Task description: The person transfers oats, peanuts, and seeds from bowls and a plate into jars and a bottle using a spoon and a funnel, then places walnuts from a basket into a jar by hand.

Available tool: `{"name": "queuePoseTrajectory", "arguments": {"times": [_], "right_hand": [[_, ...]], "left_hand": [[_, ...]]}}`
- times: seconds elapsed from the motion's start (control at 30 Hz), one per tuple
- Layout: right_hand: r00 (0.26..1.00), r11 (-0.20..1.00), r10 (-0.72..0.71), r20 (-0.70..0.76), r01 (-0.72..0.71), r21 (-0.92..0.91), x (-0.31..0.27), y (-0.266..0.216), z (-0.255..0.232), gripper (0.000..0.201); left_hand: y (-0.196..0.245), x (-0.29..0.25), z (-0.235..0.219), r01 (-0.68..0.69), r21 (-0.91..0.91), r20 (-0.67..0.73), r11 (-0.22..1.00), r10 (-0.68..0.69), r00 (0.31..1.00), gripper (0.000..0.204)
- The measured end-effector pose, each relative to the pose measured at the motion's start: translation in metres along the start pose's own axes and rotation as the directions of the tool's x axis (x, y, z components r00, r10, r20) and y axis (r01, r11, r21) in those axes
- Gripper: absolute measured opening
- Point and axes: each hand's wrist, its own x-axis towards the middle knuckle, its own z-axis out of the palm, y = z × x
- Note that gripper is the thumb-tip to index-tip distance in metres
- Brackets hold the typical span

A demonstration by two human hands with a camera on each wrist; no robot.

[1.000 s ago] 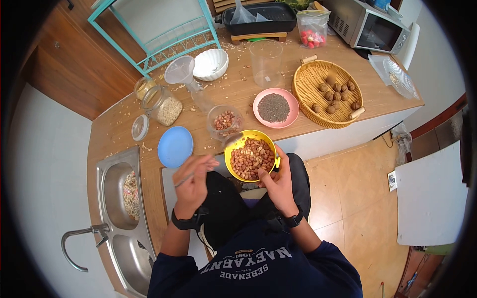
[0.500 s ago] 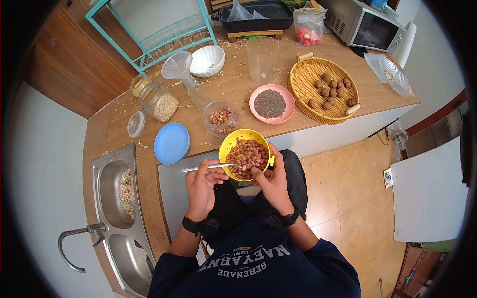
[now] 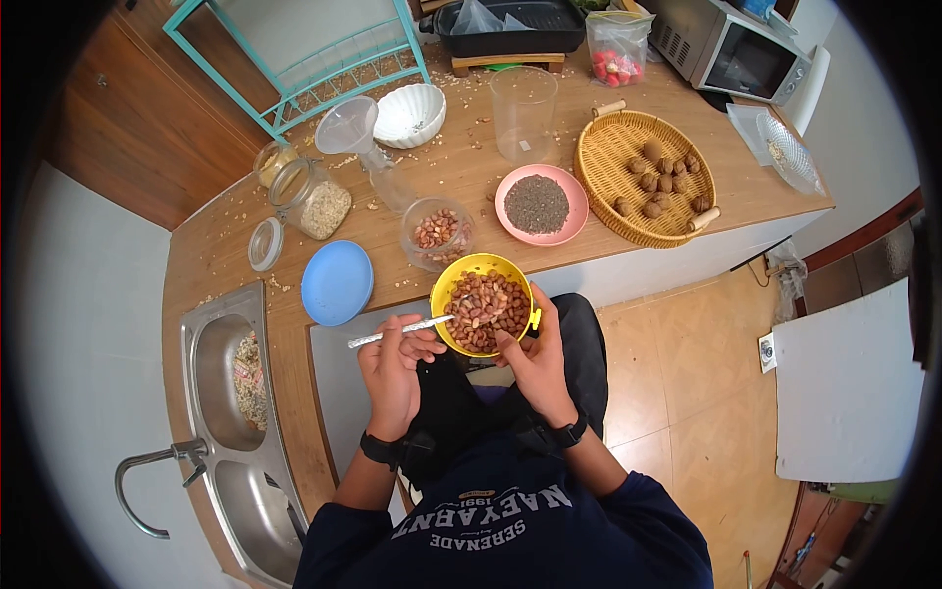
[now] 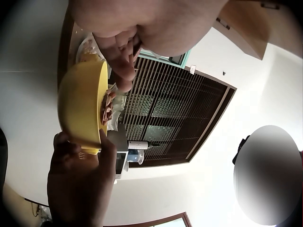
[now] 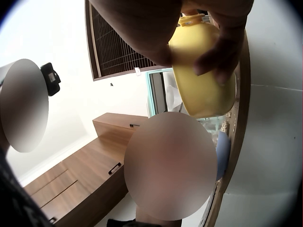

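In the head view, a yellow bowl [image 3: 441,293] of reddish-brown peanuts [image 3: 500,329] is held above the person's lap. My right hand [image 3: 539,361] grips it at the side with the small yellow handle, thumb at the rim and fingers beneath. A metal spoon [image 3: 392,334] is pinched in my left hand [image 3: 394,368]; its tip lies among the peanuts at the bowl's left. In the left wrist view, the bowl [image 4: 78,101] shows from the side below the left hand [image 4: 142,28]. In the right wrist view, right-hand fingers [image 5: 222,56] lie across the bowl's outside.
Just beyond the bowl, a clear container [image 3: 438,236] holds more peanuts. Around it stand a blue plate [image 3: 338,283], a pink plate [image 3: 579,211] of dark seeds, a walnut basket [image 3: 608,147], an oat jar [image 3: 319,201] and a funnel [image 3: 346,125]. The sink [image 3: 211,432] lies left.
My left hand has brought the spoon from the bowl's far rim, near the clear container, down into the peanuts. Over the last half second the spoon has shifted slightly left. The right hand keeps its grip.
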Motion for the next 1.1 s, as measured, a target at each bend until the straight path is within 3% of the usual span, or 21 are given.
{"name": "queuePoseTrajectory", "arguments": {"times": [0.17, 0.37, 0.63, 0.73, 0.8, 0.93, 1.0, 1.1], "right_hand": [[1.000, 1.000, 0.017, -0.007, -0.017, 0.017, 0.003, 0.003, -0.004, 0.073], [0.999, 0.999, 0.029, -0.028, -0.028, 0.027, 0.010, 0.007, -0.011, 0.072], [0.999, 0.998, 0.036, -0.033, -0.034, 0.058, 0.020, 0.009, -0.021, 0.072], [0.999, 0.999, 0.034, -0.019, -0.033, 0.029, 0.019, 0.009, -0.024, 0.071], [0.998, 0.997, 0.054, -0.021, -0.053, 0.063, 0.019, 0.007, -0.025, 0.072], [1.000, 0.999, 0.010, -0.025, -0.009, 0.048, 0.017, 0.003, -0.025, 0.071], [0.999, 0.995, 0.017, -0.042, -0.012, 0.097, 0.019, 0.000, -0.024, 0.071], [0.998, 0.994, 0.066, 0.006, -0.066, 0.083, 0.017, -0.002, -0.028, 0.068]], "left_hand": [[0.005, 0.010, 0.004, -0.013, -0.011, -0.014, 1.000, 0.013, 1.000, 0.037], [-0.002, 0.017, 0.003, 0.077, -0.027, -0.041, 0.997, -0.078, 0.996, 0.038], [0.033, 0.069, 0.003, -0.155, -0.044, -0.142, 0.987, 0.147, 0.979, 0.038], [0.031, 0.076, 0.010, -0.227, 0.113, -0.145, 0.967, 0.242, 0.959, 0.038], [0.026, 0.074, 0.018, -0.363, 0.538, 0.023, 0.760, 0.418, 0.908, 0.036], [0.026, 0.060, 0.021, -0.428, 0.531, 0.062, 0.731, 0.471, 0.880, 0.035], [0.027, 0.056, 0.019, -0.329, 0.427, -0.063, 0.842, 0.391, 0.918, 0.036], [0.029, 0.050, 0.010, -0.284, 0.312, -0.145, 0.906, 0.341, 0.929, 0.038]]}}
